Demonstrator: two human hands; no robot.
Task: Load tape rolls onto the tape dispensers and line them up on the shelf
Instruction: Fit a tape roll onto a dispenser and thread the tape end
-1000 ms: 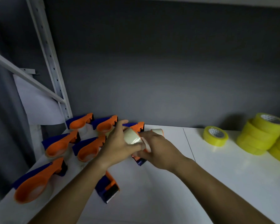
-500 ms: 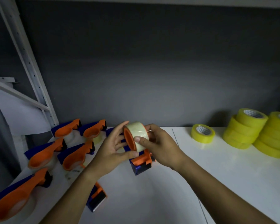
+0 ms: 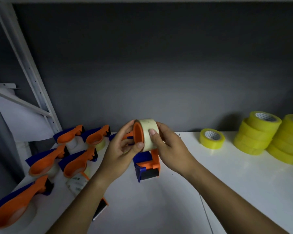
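Both hands hold one piece: my right hand (image 3: 169, 146) grips the pale tape roll (image 3: 149, 132) on the orange dispenser (image 3: 148, 163) above the shelf (image 3: 159, 208); left hand (image 3: 120, 149) pinches its hub. Light, rigid, smooth; I judge the rim safest.

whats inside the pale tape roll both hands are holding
An orange hub of the tape dispenser fills the pale tape roll. The left hand and right hand cover the mount behind it.

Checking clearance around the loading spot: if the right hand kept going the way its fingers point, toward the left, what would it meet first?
Probably the left hand, just across the tape roll that the right hand grips; depth is uncertain.
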